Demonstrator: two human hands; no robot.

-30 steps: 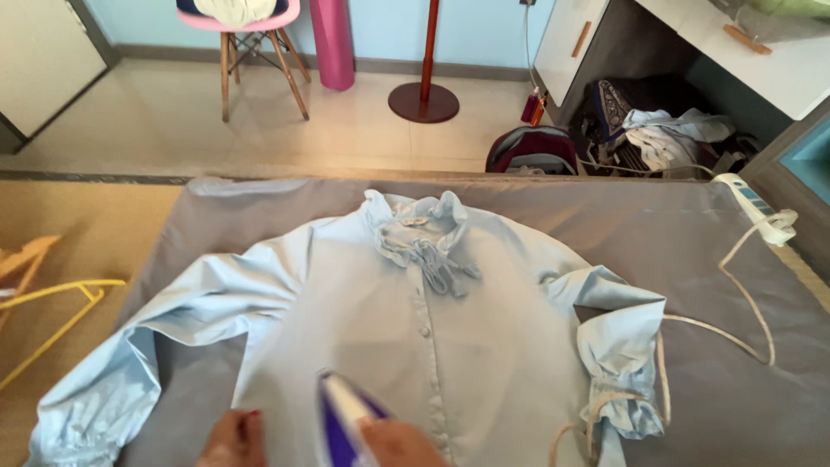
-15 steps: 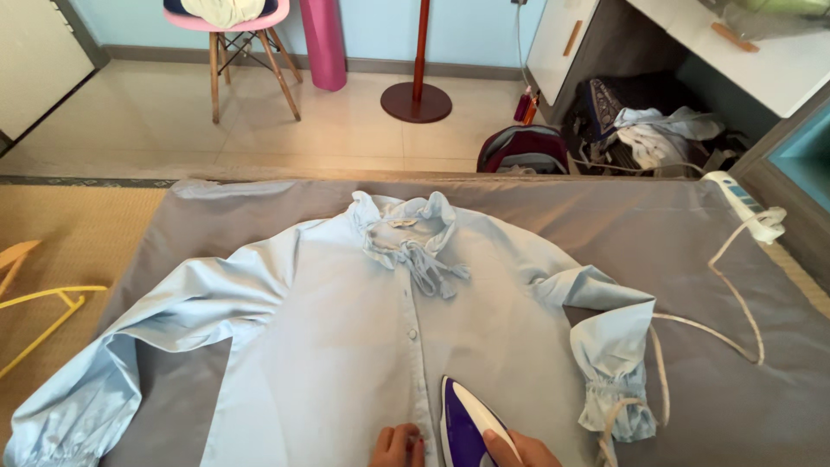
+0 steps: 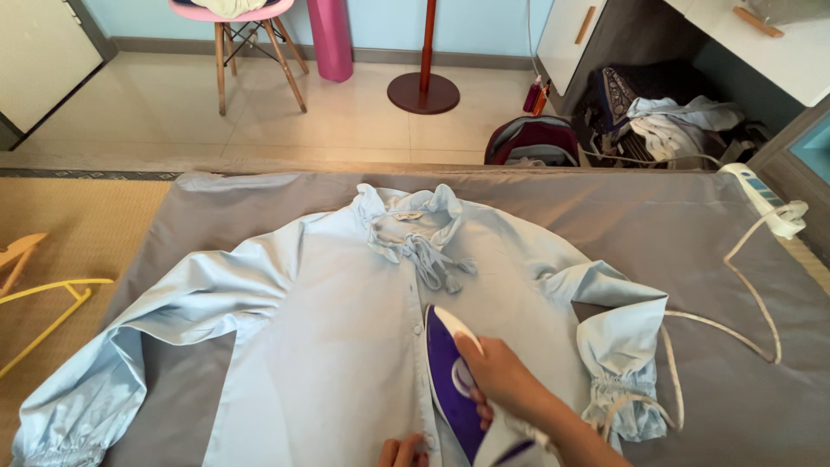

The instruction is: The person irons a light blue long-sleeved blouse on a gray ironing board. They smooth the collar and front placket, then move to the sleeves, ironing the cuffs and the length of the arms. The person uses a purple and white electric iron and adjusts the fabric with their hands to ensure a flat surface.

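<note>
One purple iron [image 3: 451, 380] in right hand [image 3: 501, 376] (on pale-blue blouse [image 3: 328, 346]).

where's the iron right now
In the head view the purple iron sits low and just right of centre, on the light blue blouse beside its button placket, held by the right hand.

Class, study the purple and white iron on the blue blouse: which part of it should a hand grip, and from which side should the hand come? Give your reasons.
Grip the iron by its handle on top, coming from above and from the rear end, nearest the person. Its flat sole lies on the light blue blouse with the pointed tip aimed toward the collar, so only the top is safe to hold. The right hand already grips it this way.
</note>
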